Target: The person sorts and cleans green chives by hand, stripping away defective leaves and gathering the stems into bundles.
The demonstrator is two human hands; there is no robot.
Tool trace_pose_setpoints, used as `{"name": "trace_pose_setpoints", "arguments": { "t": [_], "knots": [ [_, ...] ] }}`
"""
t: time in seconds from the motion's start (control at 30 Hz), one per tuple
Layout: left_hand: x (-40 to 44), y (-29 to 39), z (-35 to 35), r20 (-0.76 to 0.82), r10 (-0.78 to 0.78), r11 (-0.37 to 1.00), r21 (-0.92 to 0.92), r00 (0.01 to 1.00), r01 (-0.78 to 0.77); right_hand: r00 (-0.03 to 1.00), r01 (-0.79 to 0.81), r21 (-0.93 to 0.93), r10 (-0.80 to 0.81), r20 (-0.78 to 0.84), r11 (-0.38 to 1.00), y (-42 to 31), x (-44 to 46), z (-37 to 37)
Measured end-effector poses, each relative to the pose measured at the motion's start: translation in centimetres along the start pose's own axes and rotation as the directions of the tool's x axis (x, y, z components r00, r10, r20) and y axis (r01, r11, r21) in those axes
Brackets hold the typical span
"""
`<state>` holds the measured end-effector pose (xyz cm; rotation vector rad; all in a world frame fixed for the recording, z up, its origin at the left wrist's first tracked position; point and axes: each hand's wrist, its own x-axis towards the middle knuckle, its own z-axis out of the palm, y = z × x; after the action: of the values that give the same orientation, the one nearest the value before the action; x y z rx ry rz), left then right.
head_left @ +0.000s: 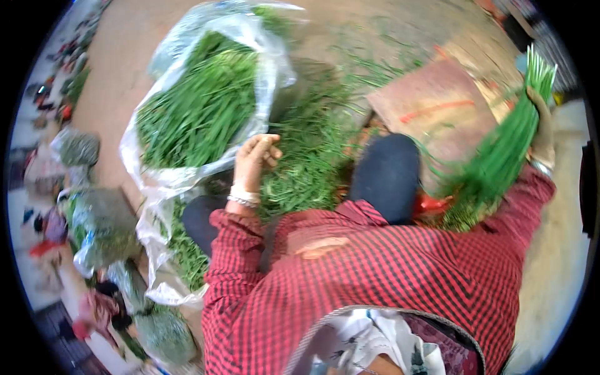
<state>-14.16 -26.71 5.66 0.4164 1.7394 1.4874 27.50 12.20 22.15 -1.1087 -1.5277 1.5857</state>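
Observation:
My right hand [542,122] is wrapped round a bunch of garlic chives [500,153], out to the right. The pale cut ends point up and away, and the green leaves hang down toward my knee. My left hand [257,156] is raised at the near edge of an opened clear plastic bag [265,81], its fingers curled in. Whether anything small sits between those fingertips I cannot make out. A thick heap of garlic chives [203,103] fills the bag. Loose green trimmings [306,169] are piled between the bag and my knee.
A reddish flat board [437,112] with an orange streak lies ahead of my knee [386,175]. More trimmings [387,59] are scattered on the floor beyond. Several stuffed plastic bags [103,225] stand at the left, and a person in pink [97,312] is behind them.

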Motion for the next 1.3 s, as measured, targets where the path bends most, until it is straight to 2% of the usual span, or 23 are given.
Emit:
{"name": "trace_pose_setpoints", "arguments": {
  "t": [0.03,0.07,0.13,0.17,0.2,0.27,0.33,0.37,0.43,0.47,0.53,0.6,0.67,0.7,0.8,0.83,0.87,0.93,1.07,1.13,1.17,1.23,1.3],
  "knots": [
    [-0.1,-0.8,-0.8,-0.035,0.005,0.998,-0.063,0.999,-0.007,0.999,-0.036,-0.309,0.027,-0.032,0.951,-1.0,0.0,1.5],
    [-0.2,0.1,-1.8,-0.063,0.023,0.988,-0.151,0.998,-0.032,0.996,-0.082,-0.585,0.054,-0.064,0.807,-1.9,-0.1,3.1],
    [-0.2,0.2,-3.6,-0.156,0.108,0.981,-0.145,0.982,-0.131,0.979,0.17,-0.557,-0.204,0.001,0.813,6.0,2.7,3.6],
    [0.0,0.4,-4.2,-0.231,0.191,0.969,-0.11,0.954,-0.221,0.983,0.155,-0.692,-0.181,0.036,0.705,8.7,3.2,4.5],
    [0.2,0.7,-4.7,-0.297,0.275,0.949,-0.071,0.914,-0.309,0.985,0.142,-0.808,-0.16,0.061,0.572,10.4,3.2,5.2],
    [0.9,2.3,-6.2,-0.355,0.347,0.935,0.051,0.868,-0.352,0.992,-0.069,-0.987,-0.095,-0.083,0.143,10.5,0.5,10.3],
    [2.2,4.1,-7.9,-0.332,0.54,0.806,0.47,0.774,-0.361,0.916,0.023,-0.991,-0.401,-0.031,0.129,20.0,2.4,7.8],
    [2.6,6.0,-8.1,-0.258,0.629,0.666,0.665,0.734,-0.336,0.915,0.029,-0.992,-0.402,-0.023,0.125,18.5,1.8,8.9],
    [5.8,7.3,-8.2,-0.105,0.657,0.426,0.869,0.747,-0.253,0.944,-0.202,-0.948,-0.21,-0.255,0.245,17.0,0.9,11.3],
    [8.2,7.2,-8.0,-0.038,0.67,0.283,0.937,0.742,-0.207,0.945,-0.199,-0.948,-0.207,-0.253,0.248,17.5,1.1,11.3],
    [12.1,7.8,-7.5,0.019,0.609,0.166,0.975,0.793,-0.151,0.958,-0.151,-0.931,-0.183,-0.221,0.332,17.6,1.6,11.2],
    [15.9,8.2,-7.4,0.055,0.596,0.061,0.992,0.801,-0.113,0.952,-0.162,-0.937,-0.202,-0.231,0.308,18.3,1.6,11.5],
    [18.9,7.7,-7.9,-0.019,0.597,-0.021,0.999,0.802,0.04,0.937,-0.136,-0.956,-0.28,-0.21,0.259,18.3,1.5,11.7],
    [20.1,7.7,-8.5,-0.098,0.525,-0.002,0.993,0.845,0.117,0.954,-0.099,-0.94,-0.237,-0.183,0.328,17.4,1.3,12.2],
    [19.8,9.7,-8.8,-0.124,0.5,0.006,0.99,0.857,0.139,0.929,-0.168,-0.956,-0.285,-0.235,0.239,18.0,1.2,12.1],
    [19.7,9.6,-9.0,-0.069,0.639,0.04,0.998,0.766,0.057,0.931,-0.172,-0.956,-0.278,-0.236,0.238,18.0,1.2,12.1],
    [19.6,9.5,-8.9,-0.082,0.644,0.087,0.996,0.761,0.033,0.931,-0.14,-0.96,-0.297,-0.21,0.241,18.0,1.3,12.1],
    [19.1,9.6,-8.2,-0.072,0.62,0.097,0.995,0.781,0.015,0.932,-0.11,-0.964,-0.313,-0.185,0.244,18.1,1.5,12.0],
    [17.4,8.8,-4.8,-0.08,0.57,0.276,0.956,0.817,-0.099,0.926,-0.077,-0.968,-0.344,-0.157,0.237,18.7,1.4,11.3],
    [16.9,7.3,-3.4,0.045,0.684,0.077,0.988,0.728,-0.133,0.928,-0.051,-0.965,-0.345,-0.142,0.258,18.3,1.4,11.7],
    [16.6,6.8,-3.0,0.056,0.574,0.007,0.997,0.817,-0.074,0.937,-0.116,-0.958,-0.29,-0.193,0.263,17.3,1.1,12.6],
    [15.6,6.7,-3.2,0.067,0.463,-0.04,0.998,0.884,-0.055,0.94,-0.181,-0.946,-0.236,-0.247,0.269,17.3,1.1,12.7],
    [14.8,7.1,-3.4,0.06,0.374,-0.087,0.996,0.926,-0.03,0.912,-0.055,-0.969,-0.383,-0.147,0.242,18.7,1.3,11.5]
  ]
}}
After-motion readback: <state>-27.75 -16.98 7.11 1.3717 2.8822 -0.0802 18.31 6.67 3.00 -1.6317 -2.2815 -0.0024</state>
